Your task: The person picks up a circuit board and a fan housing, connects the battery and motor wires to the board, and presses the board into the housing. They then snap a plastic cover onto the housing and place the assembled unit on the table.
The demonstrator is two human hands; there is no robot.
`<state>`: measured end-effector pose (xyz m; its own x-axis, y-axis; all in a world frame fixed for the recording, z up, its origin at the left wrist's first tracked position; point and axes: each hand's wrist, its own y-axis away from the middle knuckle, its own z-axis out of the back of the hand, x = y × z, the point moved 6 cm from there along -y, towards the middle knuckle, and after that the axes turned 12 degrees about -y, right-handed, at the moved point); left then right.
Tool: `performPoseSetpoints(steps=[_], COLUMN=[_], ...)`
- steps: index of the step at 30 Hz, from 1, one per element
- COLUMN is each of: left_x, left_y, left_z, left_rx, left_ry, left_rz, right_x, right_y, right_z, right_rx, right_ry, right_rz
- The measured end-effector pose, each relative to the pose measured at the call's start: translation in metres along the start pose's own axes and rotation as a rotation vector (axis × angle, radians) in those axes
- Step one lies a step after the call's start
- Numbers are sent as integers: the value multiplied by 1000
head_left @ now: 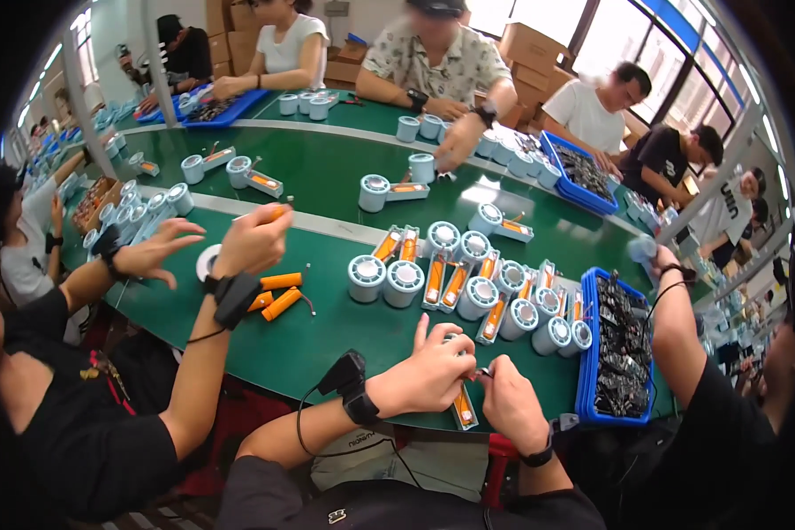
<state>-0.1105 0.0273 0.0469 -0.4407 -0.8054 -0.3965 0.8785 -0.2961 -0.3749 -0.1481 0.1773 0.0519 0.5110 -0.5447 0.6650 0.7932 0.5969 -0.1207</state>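
Note:
At the table's near edge, my left hand (pixel 426 373) is closed around a light-blue fan unit. Most of its round head is hidden behind my fingers; its open handle (pixel 465 408), with an orange battery inside, sticks out below them. My right hand (pixel 514 405) is beside it, thumb and fingers pinched at a small dark and silver part (pixel 483 373) by the handle. I cannot make out what that part is. Beyond my hands stand several similar fan units (pixel 405 281) in a cluster, heads up, many showing orange batteries in their handles.
To the right, a blue tray (pixel 583 402) holds many small black parts. Loose orange batteries (pixel 283 303) and a white tape roll (pixel 208 262) lie left, near a co-worker's hands (pixel 254 238). More fan units (pixel 374 192) sit on the green belt (pixel 318 168) beyond a metal rail.

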Motion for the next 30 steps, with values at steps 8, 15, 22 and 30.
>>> performPoseSetpoints(steps=[8,15,22,30], left_x=[1,-18,-29,-34], left_y=[6,10,-5,-3], left_z=[-4,5,14,9], left_rx=[-120,-179,47,151], left_ry=[113,-179,-447,-618], left_rz=[67,69,-2,-100], right_x=[-9,-9,-16,-10], right_y=[7,19,18,13], right_z=[-12,-14,-13,-2], right_rx=[-257,-59,-64,-82], right_ry=[-518,-373,-395,-279], right_rz=[17,177,127,106])
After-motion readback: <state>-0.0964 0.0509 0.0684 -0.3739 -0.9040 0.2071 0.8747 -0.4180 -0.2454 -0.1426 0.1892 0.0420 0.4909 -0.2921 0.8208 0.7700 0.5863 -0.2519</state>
